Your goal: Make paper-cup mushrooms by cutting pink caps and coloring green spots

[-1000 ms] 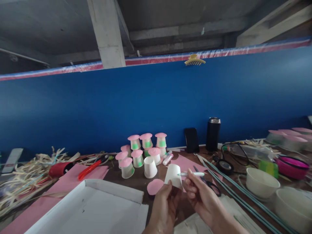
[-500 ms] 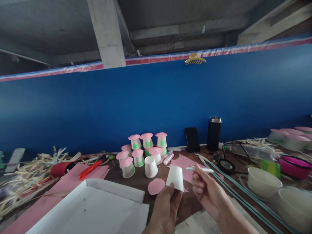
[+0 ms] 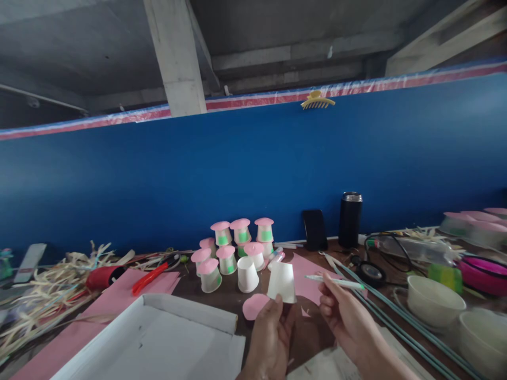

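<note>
My left hand [image 3: 269,338] holds a small white paper cup [image 3: 282,282] upside down by its rim, just above the brown table. My right hand [image 3: 346,316] grips a white pen with a green tip [image 3: 335,281], held level to the right of the cup and apart from it. A pink paper disc [image 3: 254,306] lies on the table below the cup. Another plain white cup [image 3: 247,274] stands upside down just beyond. Behind it is a cluster of several cups with pink disc tops and green bands [image 3: 233,244].
A white cardboard tray [image 3: 158,343] lies at the front left on pink paper [image 3: 119,295]. Red pliers [image 3: 152,275] and straw strips [image 3: 47,285] are at the left. A black flask [image 3: 350,219], phone [image 3: 315,229], tape roll [image 3: 370,273], white bowls [image 3: 433,301] and thin green rods [image 3: 388,316] are at the right.
The pen tip was at the cup's side one second ago; my right hand has drawn the pen away to the right. The cup has stayed in my left hand.
</note>
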